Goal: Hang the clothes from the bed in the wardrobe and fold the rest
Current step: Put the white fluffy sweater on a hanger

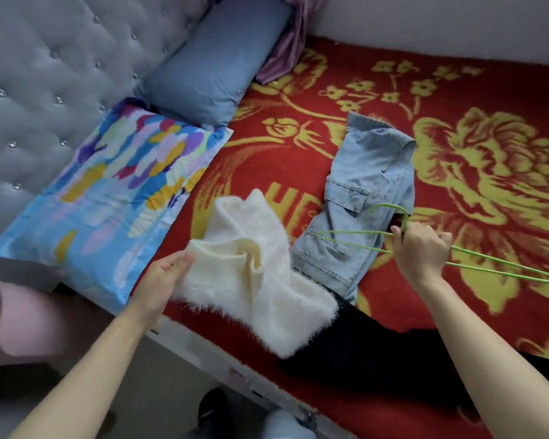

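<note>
Your left hand (164,277) grips the fluffy white sweater (254,274), your right hand (420,248) grips 2 green hangers (346,240); next, I think, slide 1 hanger in past your left fingers.

Left hand (164,277): I see it gripping the fluffy cream knitted sweater (254,274) by its left edge.
Right hand (420,248): closed on thin green wire hangers (501,264) near the hook.
Folded light-blue denim garment (362,201): beneath the hangers, on the red-and-gold floral blanket (488,122).
Black garment (377,353): I note it under the sweater.
Multicoloured pillow (108,198): against the grey tufted headboard (45,74).
</note>
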A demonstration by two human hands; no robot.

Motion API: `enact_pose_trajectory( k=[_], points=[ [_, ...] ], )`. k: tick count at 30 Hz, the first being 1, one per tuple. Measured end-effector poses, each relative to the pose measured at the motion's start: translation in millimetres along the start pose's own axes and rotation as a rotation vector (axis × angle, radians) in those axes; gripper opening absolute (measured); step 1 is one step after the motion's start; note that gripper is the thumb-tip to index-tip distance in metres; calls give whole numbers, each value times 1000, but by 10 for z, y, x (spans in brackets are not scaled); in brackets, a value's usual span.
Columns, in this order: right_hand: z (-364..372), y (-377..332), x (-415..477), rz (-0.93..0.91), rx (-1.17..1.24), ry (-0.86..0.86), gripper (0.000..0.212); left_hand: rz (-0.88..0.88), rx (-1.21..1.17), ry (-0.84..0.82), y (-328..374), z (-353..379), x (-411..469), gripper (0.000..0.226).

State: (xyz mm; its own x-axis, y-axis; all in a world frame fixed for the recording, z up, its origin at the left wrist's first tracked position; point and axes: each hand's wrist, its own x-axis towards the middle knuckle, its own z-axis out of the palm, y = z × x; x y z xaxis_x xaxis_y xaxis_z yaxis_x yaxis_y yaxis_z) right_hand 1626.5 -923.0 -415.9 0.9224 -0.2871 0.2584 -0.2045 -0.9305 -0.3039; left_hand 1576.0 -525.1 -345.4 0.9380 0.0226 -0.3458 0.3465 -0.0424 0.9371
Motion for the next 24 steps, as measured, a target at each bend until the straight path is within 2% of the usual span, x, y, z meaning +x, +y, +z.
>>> enact_pose_trajectory(
  k=[4, 6, 9, 12, 19, 24],
  points=[
    [-862, -420, 388, 54, 339, 164, 43, 88, 11, -4, 356, 77, 139, 24],
    [-1244, -660, 415, 1, 498, 199, 36, 145, 43, 6, 552, 117, 194, 20],
    [-1675, -853, 389, -40, 609, 233, 35, 256, 131, -38, 780, 145, 275, 21],
    [-2005, -1012, 284, 9, 680, 244, 35, 332, 201, -82, 968, 99, 300, 24],
    [-2342, -1429, -155, 98, 380, 306, 34, 468, 225, -287, 1328, 86, 364, 25],
    [-2489, -1604, -378, 116, 240, 409, 32, 559, 287, -360, 1409, 43, 461, 37]
  ],
)
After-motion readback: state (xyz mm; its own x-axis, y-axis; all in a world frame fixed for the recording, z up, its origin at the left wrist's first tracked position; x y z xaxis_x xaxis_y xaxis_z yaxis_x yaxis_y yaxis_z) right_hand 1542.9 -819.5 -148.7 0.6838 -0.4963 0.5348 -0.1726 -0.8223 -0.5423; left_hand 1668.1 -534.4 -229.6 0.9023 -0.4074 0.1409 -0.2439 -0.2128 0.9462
